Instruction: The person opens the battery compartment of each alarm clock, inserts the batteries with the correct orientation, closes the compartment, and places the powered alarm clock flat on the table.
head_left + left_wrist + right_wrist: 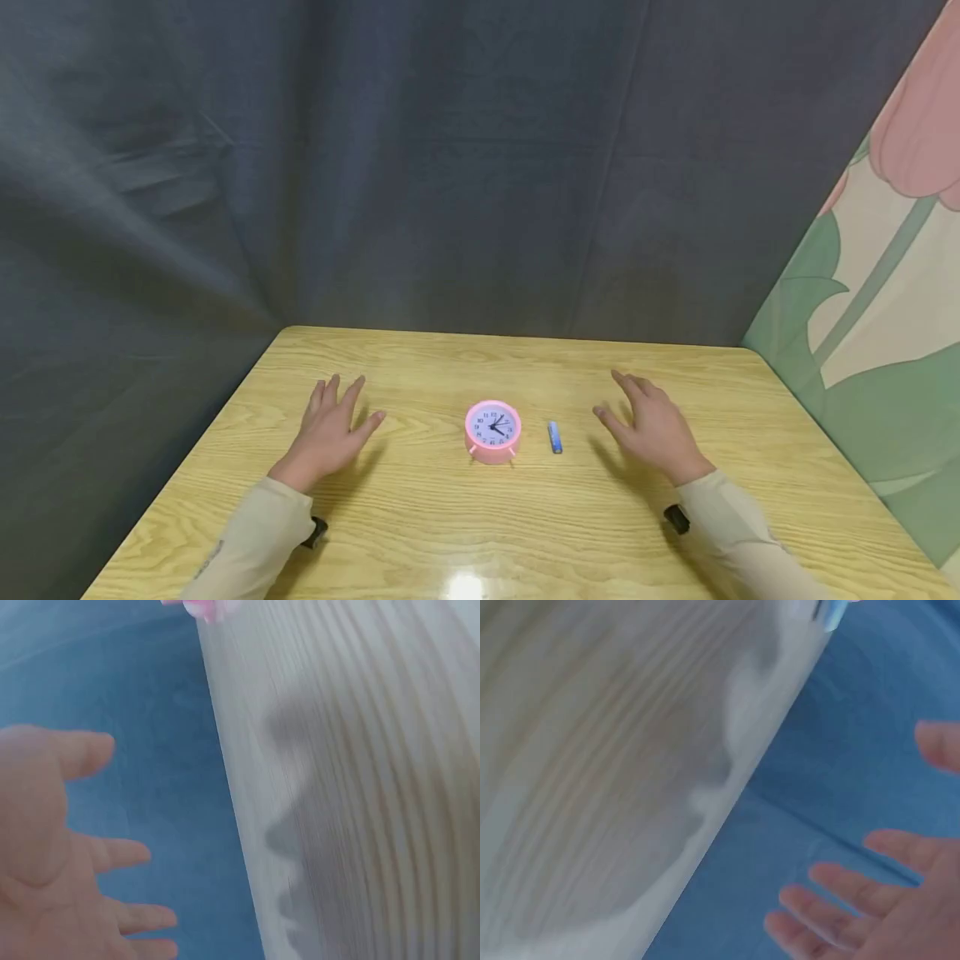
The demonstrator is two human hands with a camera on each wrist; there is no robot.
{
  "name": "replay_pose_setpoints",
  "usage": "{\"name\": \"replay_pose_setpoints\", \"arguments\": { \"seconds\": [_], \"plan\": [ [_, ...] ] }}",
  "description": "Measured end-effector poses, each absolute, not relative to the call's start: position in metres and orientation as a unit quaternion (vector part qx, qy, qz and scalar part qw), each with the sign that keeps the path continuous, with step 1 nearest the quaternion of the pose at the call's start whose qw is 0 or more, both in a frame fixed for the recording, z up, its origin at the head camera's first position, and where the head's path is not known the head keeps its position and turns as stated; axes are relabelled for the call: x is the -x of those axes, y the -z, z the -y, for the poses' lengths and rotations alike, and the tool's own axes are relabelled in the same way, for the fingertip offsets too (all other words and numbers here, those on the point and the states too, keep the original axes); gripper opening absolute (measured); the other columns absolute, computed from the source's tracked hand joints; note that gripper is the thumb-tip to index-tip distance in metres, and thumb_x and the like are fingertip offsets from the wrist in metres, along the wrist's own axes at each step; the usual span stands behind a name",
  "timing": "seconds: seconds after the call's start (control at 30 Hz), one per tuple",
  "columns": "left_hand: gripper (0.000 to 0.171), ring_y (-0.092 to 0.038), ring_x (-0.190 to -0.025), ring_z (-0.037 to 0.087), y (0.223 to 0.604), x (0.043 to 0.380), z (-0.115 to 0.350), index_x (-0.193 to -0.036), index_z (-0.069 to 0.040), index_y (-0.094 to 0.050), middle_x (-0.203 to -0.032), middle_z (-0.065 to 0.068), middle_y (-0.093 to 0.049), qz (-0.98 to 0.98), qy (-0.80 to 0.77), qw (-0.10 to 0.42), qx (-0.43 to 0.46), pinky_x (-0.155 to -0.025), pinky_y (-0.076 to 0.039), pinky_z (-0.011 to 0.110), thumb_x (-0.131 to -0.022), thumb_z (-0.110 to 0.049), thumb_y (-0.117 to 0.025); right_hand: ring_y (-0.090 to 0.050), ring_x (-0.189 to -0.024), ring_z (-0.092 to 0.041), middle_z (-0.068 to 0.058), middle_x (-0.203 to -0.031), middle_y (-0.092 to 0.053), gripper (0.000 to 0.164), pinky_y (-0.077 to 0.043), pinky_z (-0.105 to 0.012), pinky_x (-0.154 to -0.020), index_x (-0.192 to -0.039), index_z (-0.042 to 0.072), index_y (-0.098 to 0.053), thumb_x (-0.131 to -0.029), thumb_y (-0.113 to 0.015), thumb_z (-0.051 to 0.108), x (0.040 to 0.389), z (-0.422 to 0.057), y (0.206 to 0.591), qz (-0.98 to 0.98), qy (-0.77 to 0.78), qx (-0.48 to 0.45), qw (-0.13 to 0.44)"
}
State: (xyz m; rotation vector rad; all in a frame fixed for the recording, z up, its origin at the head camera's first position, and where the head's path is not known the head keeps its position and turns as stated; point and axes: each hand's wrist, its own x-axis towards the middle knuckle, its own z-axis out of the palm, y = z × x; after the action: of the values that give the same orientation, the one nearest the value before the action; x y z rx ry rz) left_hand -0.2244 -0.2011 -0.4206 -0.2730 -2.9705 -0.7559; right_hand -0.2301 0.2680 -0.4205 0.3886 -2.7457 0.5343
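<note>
A pink round alarm clock (492, 432) sits near the middle of the wooden table, its white dial facing up toward me and two small feet at its lower edge. Just right of it lies a blue battery (555, 437). My left hand (327, 433) is held over the table to the left of the clock, fingers spread and nothing in it. On the other side my right hand (654, 427) hovers with its fingers extended, nearest to the battery and apart from it. Both palms show bare in the wrist views, the left hand (60, 855) and the right hand (885, 900).
The light wood table (420, 525) spreads beneath both hands. Behind it and along the left hangs a dark curtain (465, 167). A wall with a painted tulip pattern (885, 333) rises at the right. Each sleeve has a dark wrist device (677, 518) below it.
</note>
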Motion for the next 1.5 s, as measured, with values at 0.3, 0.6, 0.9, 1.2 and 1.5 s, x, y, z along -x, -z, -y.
{"name": "replay_pose_setpoints", "arguments": {
  "seconds": [0.3, 0.6, 0.9, 1.2, 1.5],
  "plan": [
    [0.060, -0.062, -0.081, 0.024, 0.415, 0.233, 0.154, -0.149, 0.003, -0.039, -0.111, 0.015, -0.063, 0.933, 0.347, 0.003, 0.096, -0.076, -0.052, 0.042, -0.105, -0.037, -0.047, -0.063, -0.074, -0.017, -0.011, -0.096, -0.072, 0.031, -0.055, -0.037, -0.066, -0.113, 0.000, -0.072, -0.094, -0.068, 0.023, 0.236, -0.215, 0.415, 0.942, -0.253, -0.167, 0.141],
    [0.049, -0.046, -0.053, 0.012, 0.414, 0.241, 0.090, -0.142, 0.006, -0.047, -0.067, 0.003, -0.054, 0.910, 0.390, -0.012, 0.142, -0.051, -0.042, 0.029, -0.105, -0.026, -0.049, -0.048, -0.054, -0.007, -0.005, -0.086, -0.070, 0.024, -0.043, -0.025, -0.051, -0.105, 0.000, -0.074, -0.090, -0.070, 0.018, 0.239, -0.163, 0.421, 0.935, -0.302, -0.151, 0.105],
    [0.046, -0.052, -0.058, 0.012, 0.423, 0.243, 0.065, -0.140, 0.009, -0.048, -0.076, 0.004, -0.059, 0.899, 0.411, -0.032, 0.149, -0.053, -0.046, 0.027, -0.104, -0.020, -0.047, -0.048, -0.055, -0.009, -0.001, -0.074, -0.065, 0.019, -0.041, -0.025, -0.049, -0.097, 0.000, -0.074, -0.087, -0.071, 0.016, 0.234, -0.144, 0.432, 0.935, -0.312, -0.139, 0.096],
    [0.042, -0.042, -0.047, 0.009, 0.431, 0.243, 0.067, -0.136, 0.011, -0.051, -0.064, 0.002, -0.054, 0.895, 0.422, -0.047, 0.134, -0.044, -0.037, 0.023, -0.103, -0.014, -0.047, -0.050, -0.055, -0.011, -0.001, -0.072, -0.062, 0.020, -0.042, -0.027, -0.048, -0.099, 0.000, -0.074, -0.088, -0.070, 0.016, 0.232, -0.138, 0.431, 0.932, -0.333, -0.127, 0.062],
    [0.038, -0.043, -0.046, 0.010, 0.436, 0.242, 0.067, -0.134, 0.009, -0.054, -0.067, 0.007, -0.059, 0.878, 0.447, -0.077, 0.149, -0.044, -0.037, 0.024, -0.104, -0.011, -0.043, -0.050, -0.053, -0.010, -0.001, -0.071, -0.062, 0.016, -0.041, -0.026, -0.047, -0.096, 0.000, -0.073, -0.087, -0.070, 0.013, 0.227, -0.139, 0.428, 0.929, -0.345, -0.126, 0.049]
  ]
}}
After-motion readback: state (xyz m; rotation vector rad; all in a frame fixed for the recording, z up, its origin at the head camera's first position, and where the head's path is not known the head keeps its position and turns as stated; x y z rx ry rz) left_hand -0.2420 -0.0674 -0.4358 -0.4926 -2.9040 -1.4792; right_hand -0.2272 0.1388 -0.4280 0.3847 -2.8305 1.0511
